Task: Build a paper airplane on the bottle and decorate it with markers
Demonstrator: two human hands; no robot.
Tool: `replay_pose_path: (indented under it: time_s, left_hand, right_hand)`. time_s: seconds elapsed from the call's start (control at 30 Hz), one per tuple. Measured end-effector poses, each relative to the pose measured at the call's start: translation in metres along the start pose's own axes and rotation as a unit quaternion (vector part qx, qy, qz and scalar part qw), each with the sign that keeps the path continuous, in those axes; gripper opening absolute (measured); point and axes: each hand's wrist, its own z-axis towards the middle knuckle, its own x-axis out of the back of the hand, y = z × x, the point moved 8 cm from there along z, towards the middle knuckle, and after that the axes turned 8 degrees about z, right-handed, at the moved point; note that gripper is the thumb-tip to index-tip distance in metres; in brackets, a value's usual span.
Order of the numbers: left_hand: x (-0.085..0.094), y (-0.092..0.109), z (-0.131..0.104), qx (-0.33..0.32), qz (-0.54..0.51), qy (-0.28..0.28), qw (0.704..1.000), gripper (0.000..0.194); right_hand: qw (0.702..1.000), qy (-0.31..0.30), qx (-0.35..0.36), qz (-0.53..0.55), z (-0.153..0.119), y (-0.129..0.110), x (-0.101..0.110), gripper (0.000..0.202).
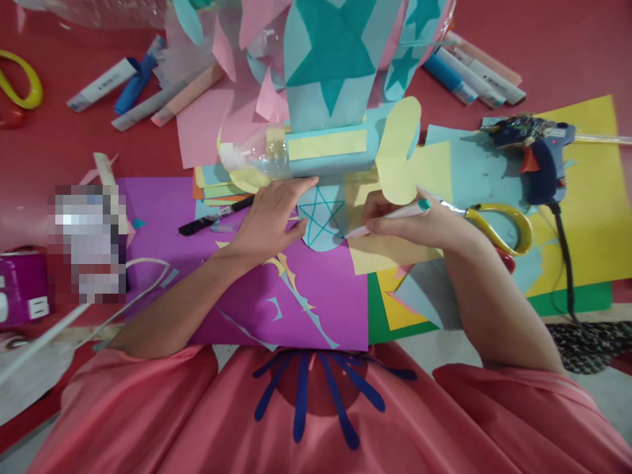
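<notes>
The right hand (397,222) is closed on a white-barrelled marker (405,210), tip at the lower right of the star-marked light-blue paper cutout (322,218), which lies left of that hand. The left hand (271,216), thumb and index finger apart, rests at the cutout's left edge. Beyond the left fingertips lies a paper-wrapped plastic bottle (326,161); right of the right hand, yellow-handled scissors (480,224), then a glue gun (548,163).

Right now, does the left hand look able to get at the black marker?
Probably yes: the black marker lies close beside the left hand, and nothing seems to cover its far end on the purple sheet. The hand would likely have to leave the light-blue paper first.
</notes>
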Motion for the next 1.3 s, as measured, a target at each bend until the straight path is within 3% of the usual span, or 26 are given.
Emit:
replay_pose_path:
  time_s: [0.33,0.57,0.77,1.07,1.3]
  left_hand:
    - [0.0,0.0,0.0,-0.001,0.004,0.006,1.0,0.053]
    - [0.001,0.003,0.001,-0.012,0.008,-0.002,1.0,0.054]
    - [0.003,0.005,0.0,-0.026,0.006,0.015,1.0,0.053]
    - [0.002,0.005,0.0,-0.024,0.016,0.013,1.0,0.056]
    - [0.002,0.004,0.001,-0.008,0.008,0.0,1.0,0.056]
  right_hand:
    - [1.0,0.0,0.022,0.016,0.002,-0.002,0.002,0.009]
    - [0.987,0.126,0.07,0.067,0.005,-0.005,0.004,0.011]
    - [0.973,0.167,0.144,0.065,0.008,-0.005,-0.005,0.015]
    - [0.968,0.168,0.162,0.088,0.013,0.001,-0.005,0.028]
    - [0.971,0.157,0.171,0.051,0.013,0.0,-0.007,0.017]
